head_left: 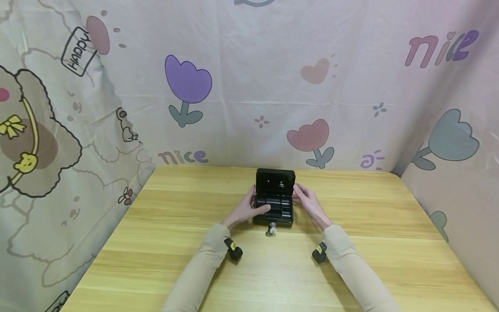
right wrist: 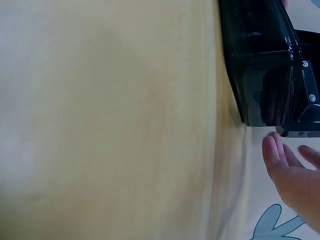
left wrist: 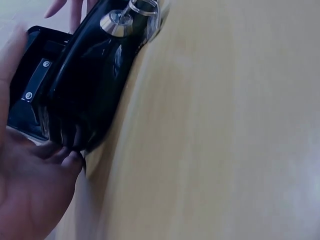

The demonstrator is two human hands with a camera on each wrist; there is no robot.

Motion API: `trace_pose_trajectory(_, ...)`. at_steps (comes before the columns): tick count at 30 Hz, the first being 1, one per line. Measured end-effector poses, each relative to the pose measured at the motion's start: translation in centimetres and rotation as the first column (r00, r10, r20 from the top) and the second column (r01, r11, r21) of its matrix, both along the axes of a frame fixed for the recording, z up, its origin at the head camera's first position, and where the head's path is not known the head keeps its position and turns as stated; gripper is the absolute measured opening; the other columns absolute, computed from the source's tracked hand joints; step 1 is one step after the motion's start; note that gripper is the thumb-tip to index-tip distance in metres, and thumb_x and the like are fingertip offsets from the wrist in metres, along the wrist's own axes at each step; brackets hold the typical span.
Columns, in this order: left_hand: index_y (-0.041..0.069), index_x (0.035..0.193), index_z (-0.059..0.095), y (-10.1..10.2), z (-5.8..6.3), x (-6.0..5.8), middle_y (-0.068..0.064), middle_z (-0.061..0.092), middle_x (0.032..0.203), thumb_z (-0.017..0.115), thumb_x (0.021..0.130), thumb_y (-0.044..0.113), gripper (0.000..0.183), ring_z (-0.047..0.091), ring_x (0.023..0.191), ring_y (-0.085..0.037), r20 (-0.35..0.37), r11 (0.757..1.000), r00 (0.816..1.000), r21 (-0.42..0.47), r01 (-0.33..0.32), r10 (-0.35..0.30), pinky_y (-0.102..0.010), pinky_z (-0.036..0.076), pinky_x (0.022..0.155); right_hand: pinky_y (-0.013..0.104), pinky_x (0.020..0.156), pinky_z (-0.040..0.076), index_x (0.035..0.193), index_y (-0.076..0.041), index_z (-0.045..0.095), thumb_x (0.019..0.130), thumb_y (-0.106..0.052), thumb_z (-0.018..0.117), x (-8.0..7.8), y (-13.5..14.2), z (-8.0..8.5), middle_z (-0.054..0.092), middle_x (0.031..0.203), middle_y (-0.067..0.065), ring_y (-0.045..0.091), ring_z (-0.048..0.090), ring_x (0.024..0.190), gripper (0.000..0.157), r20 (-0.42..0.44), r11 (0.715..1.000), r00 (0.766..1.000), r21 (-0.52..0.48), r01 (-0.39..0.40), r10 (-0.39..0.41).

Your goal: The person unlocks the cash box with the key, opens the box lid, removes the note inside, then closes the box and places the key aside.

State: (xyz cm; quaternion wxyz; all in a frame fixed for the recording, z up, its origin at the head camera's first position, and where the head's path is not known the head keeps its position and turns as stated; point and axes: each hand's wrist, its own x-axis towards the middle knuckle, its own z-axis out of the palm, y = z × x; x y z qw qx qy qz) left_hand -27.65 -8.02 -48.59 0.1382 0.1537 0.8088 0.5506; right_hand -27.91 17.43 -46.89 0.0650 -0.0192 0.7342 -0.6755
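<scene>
A black metal cash box (head_left: 286, 221) stands on the table with its lid (head_left: 275, 181) raised. Inside lies a black compartment tray (head_left: 274, 212). Keys (head_left: 271, 230) hang from the lock (left wrist: 117, 23) on the front. My left hand (head_left: 246, 211) is at the box's left side, its fingers against that wall and its thumb reaching over the tray. By the right edge of the lid is my right hand (head_left: 309, 203), fingers loosely bent. In the right wrist view, those fingertips are just off the box, near the lid hinge.
The box stands toward the back of the wooden table (head_left: 156, 255). Behind it hangs a printed cloth (head_left: 249, 78), which also runs along both sides. A small black wrist camera (head_left: 234, 250) sits on the left sleeve, another camera (head_left: 319, 253) on the right.
</scene>
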Motion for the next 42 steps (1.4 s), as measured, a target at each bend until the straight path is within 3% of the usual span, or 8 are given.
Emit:
trace_pose_trajectory(5, 0.007, 0.162, -0.002, -0.3, 0.2, 0.4, -0.015, 0.020, 0.168, 0.093, 0.068, 0.038, 0.137, 0.025, 0.155, -0.031, -0.011, 0.998, 0.998, -0.004, 0.063, -0.063, -0.050, 0.021, 0.127, 0.044, 0.109, 0.051, 0.147, 0.004, 0.040, 0.103, -0.026, 0.056, 0.4, 0.2, 0.2, 0.052, 0.139, 0.025, 0.033, 0.059, 0.118, 0.055, -0.063, 0.994, 0.994, 0.063, 0.089, -0.085)
trace_pose_trajectory(10, 0.006, 0.162, 0.000, -0.6, 0.1, 0.5, -0.017, 0.014, 0.170, 0.095, 0.064, 0.021, 0.138, 0.020, 0.156, -0.032, -0.063, 0.992, 0.991, -0.054, 0.113, -0.116, -0.050, 0.018, 0.128, 0.016, 0.089, 0.053, 0.130, 0.006, 0.053, 0.095, -0.016, 0.069, 0.7, 0.4, 0.4, 0.063, 0.121, 0.018, 0.009, 0.061, 0.099, 0.045, -0.147, 0.979, 0.978, 0.115, 0.167, -0.149)
trace_pose_trajectory(13, 0.005, 0.162, -0.001, -0.7, 0.1, 0.5, -0.020, 0.012, 0.169, 0.094, 0.064, 0.015, 0.137, 0.020, 0.156, -0.035, -0.087, 0.988, 0.987, -0.083, 0.130, -0.137, -0.052, 0.018, 0.128, 0.010, 0.084, 0.052, 0.124, 0.007, 0.058, 0.091, -0.011, 0.073, 0.8, 0.5, 0.3, 0.067, 0.110, 0.010, 0.001, 0.061, 0.090, 0.041, -0.180, 0.982, 0.972, 0.086, 0.165, -0.148)
trace_pose_trajectory(19, 0.001, 0.160, -0.006, -0.9, -0.2, 0.5, -0.020, 0.000, 0.170, 0.090, 0.068, 0.013, 0.134, 0.011, 0.157, -0.035, -0.041, 0.989, 0.992, -0.094, 0.112, -0.116, -0.047, 0.015, 0.129, 0.011, 0.082, 0.055, 0.116, 0.008, 0.065, 0.085, -0.005, 0.076, 0.9, 0.6, 0.1, 0.073, 0.097, 0.000, 0.000, 0.066, 0.085, 0.035, -0.301, 0.996, 0.953, 0.074, 0.051, -0.027)
trace_pose_trajectory(22, 0.002, 0.161, -0.004, -0.9, -0.5, 0.4, -0.020, 0.001, 0.170, 0.090, 0.069, 0.011, 0.132, 0.012, 0.157, -0.034, -0.027, 0.993, 0.994, -0.061, 0.105, -0.107, -0.045, 0.017, 0.129, 0.013, 0.082, 0.055, 0.116, 0.008, 0.065, 0.085, -0.003, 0.075, 0.8, 0.5, 0.0, 0.074, 0.101, 0.011, 0.001, 0.066, 0.086, 0.035, -0.340, 0.994, 0.938, 0.108, -0.035, 0.070)
trace_pose_trajectory(25, 0.005, 0.162, 0.004, -0.8, -0.7, 0.2, -0.019, 0.018, 0.168, 0.091, 0.066, 0.008, 0.129, 0.022, 0.155, -0.033, -0.066, 0.993, 0.991, -0.015, 0.113, -0.114, -0.046, 0.020, 0.128, 0.015, 0.081, 0.056, 0.115, 0.009, 0.064, 0.085, 0.000, 0.074, 0.7, 0.1, 0.1, 0.071, 0.106, 0.026, 0.003, 0.066, 0.085, 0.033, -0.358, 0.984, 0.921, 0.140, -0.106, 0.151)
trace_pose_trajectory(30, 0.012, 0.159, 0.020, -0.7, -0.9, 0.0, -0.014, 0.044, 0.156, 0.093, 0.063, 0.007, 0.121, 0.041, 0.143, -0.030, -0.138, 0.992, 0.983, 0.022, 0.124, -0.120, -0.051, 0.025, 0.125, 0.017, 0.072, 0.052, 0.112, 0.007, 0.067, 0.086, -0.003, 0.075, 0.5, -0.8, 0.5, 0.071, 0.101, 0.026, 0.003, 0.062, 0.081, 0.030, -0.357, 0.946, 0.900, 0.287, -0.149, 0.250)
trace_pose_trajectory(42, 0.009, 0.161, 0.013, -0.4, -0.8, 0.3, -0.015, 0.036, 0.162, 0.093, 0.066, 0.011, 0.124, 0.033, 0.151, -0.029, -0.155, 0.992, 0.980, -0.032, 0.123, -0.127, -0.050, 0.022, 0.127, 0.018, 0.060, 0.045, 0.102, 0.001, 0.072, 0.083, -0.003, 0.079, 0.2, -2.8, 0.6, 0.073, 0.087, 0.010, 0.007, 0.057, 0.071, 0.022, -0.397, 0.845, 0.826, 0.509, -0.165, 0.400)
